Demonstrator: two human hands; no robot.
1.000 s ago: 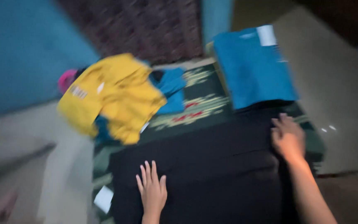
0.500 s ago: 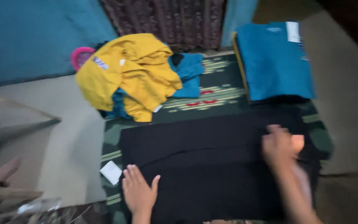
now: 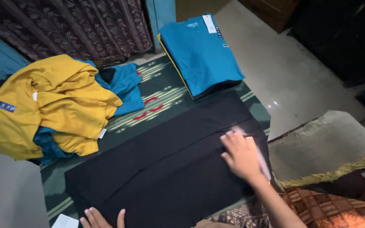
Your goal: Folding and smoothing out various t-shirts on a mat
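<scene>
Cloth takes up the whole middle of the view: a black garment point(image 3: 165, 164) lies spread flat on a green patterned mat point(image 3: 157, 90) on the floor, its long axis running from lower left up to the right. At the far left, on the mat's edge, sits a crumpled yellow shirt point(image 3: 51, 101) heaped over a blue one point(image 3: 125, 86), well apart from both hands. At the bottom edge the left hand point(image 3: 100, 219) shows only as fingertips, spread and resting flat at the near left corner of the black garment; its grip is open and holds nothing. Further right, the right hand point(image 3: 241, 156) lies palm down on the garment's right end, fingers loosely splayed toward a fold line that crosses the cloth lengthwise; it presses rather than pinches, though a pale strip beside it is too blurred to identify. Beyond it, up the mat, is a neat stack of folded blue shirts point(image 3: 201, 52), nearer the right hand. A grey cushion point(image 3: 326, 145) lies at the far right.
</scene>
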